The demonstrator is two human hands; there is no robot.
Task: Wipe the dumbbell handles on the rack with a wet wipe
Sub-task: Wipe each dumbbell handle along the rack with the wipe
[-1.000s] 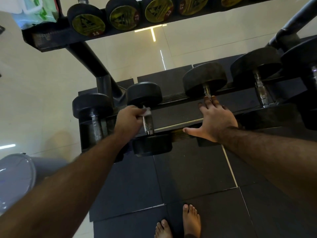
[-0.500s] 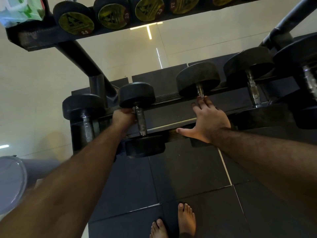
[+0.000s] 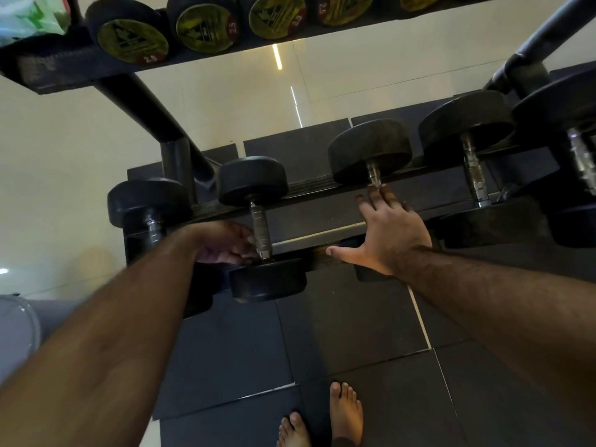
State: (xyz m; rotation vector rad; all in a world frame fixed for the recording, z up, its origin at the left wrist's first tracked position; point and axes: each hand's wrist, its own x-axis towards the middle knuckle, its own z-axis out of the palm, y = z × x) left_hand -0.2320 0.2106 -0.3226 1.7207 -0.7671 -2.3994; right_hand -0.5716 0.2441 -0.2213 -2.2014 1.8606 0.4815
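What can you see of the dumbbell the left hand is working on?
The dumbbell has two round black heads, rubber by their look, joined by a knurled, shiny metal handle. It lies across the lower rack, second from the left, far head on the back rail, near head toward the person. The left hand has its fingers at the handle's lower end; no wipe shows clearly there.

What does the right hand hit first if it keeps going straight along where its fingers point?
Most likely the steel handle of the third dumbbell from the left, then its far weight head. The right hand lies flat with fingertips just short of that handle; height offset is unclear from one view.
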